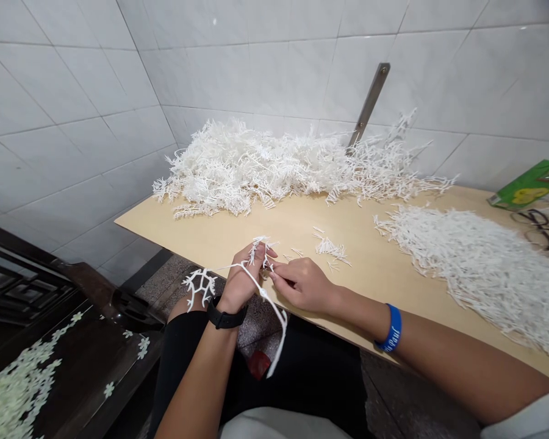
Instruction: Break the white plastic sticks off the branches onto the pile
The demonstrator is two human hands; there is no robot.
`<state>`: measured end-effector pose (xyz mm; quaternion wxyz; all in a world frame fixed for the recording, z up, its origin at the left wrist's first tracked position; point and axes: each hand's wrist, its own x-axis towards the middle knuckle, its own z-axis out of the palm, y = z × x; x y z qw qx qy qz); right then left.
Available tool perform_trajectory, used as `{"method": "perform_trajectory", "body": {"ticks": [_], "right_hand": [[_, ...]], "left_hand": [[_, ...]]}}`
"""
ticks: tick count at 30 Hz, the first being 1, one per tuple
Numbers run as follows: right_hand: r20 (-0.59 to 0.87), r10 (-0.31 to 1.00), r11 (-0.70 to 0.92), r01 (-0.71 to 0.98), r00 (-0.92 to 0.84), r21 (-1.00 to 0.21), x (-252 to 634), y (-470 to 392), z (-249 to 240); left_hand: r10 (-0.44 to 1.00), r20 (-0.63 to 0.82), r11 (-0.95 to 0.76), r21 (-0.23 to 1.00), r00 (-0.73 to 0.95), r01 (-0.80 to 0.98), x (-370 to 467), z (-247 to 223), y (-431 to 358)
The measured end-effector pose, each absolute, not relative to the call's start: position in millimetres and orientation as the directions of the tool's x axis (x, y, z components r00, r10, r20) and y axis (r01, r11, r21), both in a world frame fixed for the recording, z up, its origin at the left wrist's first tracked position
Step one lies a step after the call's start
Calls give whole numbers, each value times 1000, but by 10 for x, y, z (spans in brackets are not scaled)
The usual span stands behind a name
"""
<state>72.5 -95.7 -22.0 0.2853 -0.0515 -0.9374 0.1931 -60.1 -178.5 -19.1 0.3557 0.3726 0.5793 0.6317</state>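
Note:
My left hand (244,275), with a black watch on its wrist, is closed around a white branching plastic sprig (251,274). One forked end of the sprig hangs to the left of that hand, and a long stem curves down over my lap. My right hand (304,283) pinches at a small forked tip of the same sprig, its thumb and index finger together near the left fingertips. Both hands are at the front edge of the table. Just beyond the right hand lies a small cluster of loose white twig pieces (332,248).
Along the wall a big heap of white branching sprigs (256,164) covers the back of the wooden table (165,222). To the right spreads a pile of small white pieces (476,268), near glasses (542,228) and a green box (531,186). Pale flower shapes (18,390) lie at lower left.

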Motion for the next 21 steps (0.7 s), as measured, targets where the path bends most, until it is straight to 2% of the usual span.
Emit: {"method": "perform_trajectory", "body": {"ticks": [3,7,9,12,14,16,21], "right_hand": [[579,152,946,-52,-801,-320,741,-991,-211],[645,-17,951,-211,-764,-225,791,-1114,-183],[647,-24,948,-223,-762,-228,812,-1139,-169],[610,143,940,-87,-779,-331,815,-1047,-161],[577,327,901,63,-749,-429,803,-931,-171],[555,458,855,173,-694,-488,788,-829,-193],[533,549,810,254,-643,-528,768,-768,-237]], "left_hand": [[870,62,-106,992,-489,-64,-621,-170,-1772],[784,12,-257,916,-620,-307,-706,-205,-1691],[777,26,-264,921,-629,-288,-727,-239,-1662],[775,25,-199,958,-632,-206,-708,-273,-1662],[784,19,-198,955,-621,-220,-689,-278,-1672],[791,38,-241,937,-610,-254,-682,-280,-1672],[794,75,-267,935,-603,-235,-698,-308,-1647]]}}
